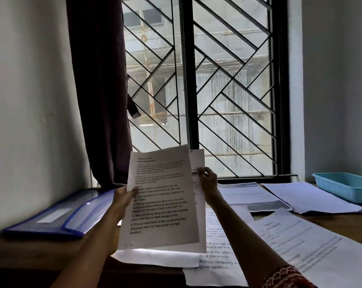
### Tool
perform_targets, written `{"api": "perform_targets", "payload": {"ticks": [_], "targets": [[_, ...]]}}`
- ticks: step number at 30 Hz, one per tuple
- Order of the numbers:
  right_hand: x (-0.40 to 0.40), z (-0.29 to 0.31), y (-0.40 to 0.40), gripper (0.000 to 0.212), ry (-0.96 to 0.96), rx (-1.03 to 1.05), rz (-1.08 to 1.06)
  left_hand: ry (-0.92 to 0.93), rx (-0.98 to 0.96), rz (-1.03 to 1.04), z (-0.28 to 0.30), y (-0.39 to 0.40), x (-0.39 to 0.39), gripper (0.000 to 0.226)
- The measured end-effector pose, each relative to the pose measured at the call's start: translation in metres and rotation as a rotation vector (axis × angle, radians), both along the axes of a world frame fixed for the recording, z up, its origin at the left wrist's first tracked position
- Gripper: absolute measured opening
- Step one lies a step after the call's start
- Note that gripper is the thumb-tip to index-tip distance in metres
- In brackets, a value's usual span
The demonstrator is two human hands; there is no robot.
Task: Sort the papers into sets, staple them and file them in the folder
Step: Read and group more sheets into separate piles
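Note:
I hold printed sheets upright above the desk. My left hand [125, 196] pinches the left edge of the front sheet [161, 200], thumb on its printed face. My right hand [207, 183] pinches the right edge of a second sheet [197, 161] that stands just behind the front one and shows only along its right side. A blue translucent folder [57, 213] lies on the desk at the left, against the wall. Several more printed papers [300, 246] lie spread flat over the desk at the right and below my hands. No stapler is in view.
A light blue plastic tray [346, 186] stands at the far right of the desk. A dark curtain [101, 90] hangs at the left of the barred window [217, 90] behind the desk. The wooden desk's front edge [41, 267] runs along the bottom left.

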State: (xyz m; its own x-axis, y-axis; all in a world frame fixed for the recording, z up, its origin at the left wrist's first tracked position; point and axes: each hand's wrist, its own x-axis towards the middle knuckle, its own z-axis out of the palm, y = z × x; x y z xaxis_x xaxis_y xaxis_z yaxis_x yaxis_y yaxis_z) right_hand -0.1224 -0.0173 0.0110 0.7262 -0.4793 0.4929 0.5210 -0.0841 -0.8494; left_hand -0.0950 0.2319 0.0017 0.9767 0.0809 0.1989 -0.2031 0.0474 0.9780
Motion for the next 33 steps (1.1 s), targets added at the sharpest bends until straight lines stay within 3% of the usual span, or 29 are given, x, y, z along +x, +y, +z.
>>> {"api": "perform_targets", "payload": {"ticks": [5,10,14,18,22,25,28,33], "targets": [[0.0,0.006,0.011,0.021,0.014,-0.026,-0.044,-0.023,0.089,-0.041,0.008,-0.008,-0.008,0.02],[-0.004,0.026,0.03,0.03,0.046,-0.048,-0.009,-0.237,0.11,0.293,0.027,-0.002,-0.016,0.03],[-0.015,0.048,0.053,0.025,-0.056,-0.19,0.095,-0.48,0.117,0.325,0.052,0.004,-0.034,0.032],[-0.014,0.06,0.072,0.031,-0.114,-0.095,0.105,-0.554,0.143,0.336,0.06,0.012,-0.043,0.06],[-0.01,0.036,0.075,0.021,0.052,-0.098,0.168,-0.443,0.173,0.36,0.031,0.021,-0.037,0.047],[-0.013,0.019,0.079,0.027,0.12,-0.055,0.359,-0.337,0.24,0.276,0.005,0.025,-0.035,0.037],[-0.011,0.025,0.075,0.032,0.161,-0.063,0.444,-0.233,0.379,0.344,0.003,0.038,-0.022,0.036],[0.0,0.027,0.04,0.036,0.285,-0.065,0.234,0.071,0.791,0.466,0.012,0.084,0.002,0.038]]}}
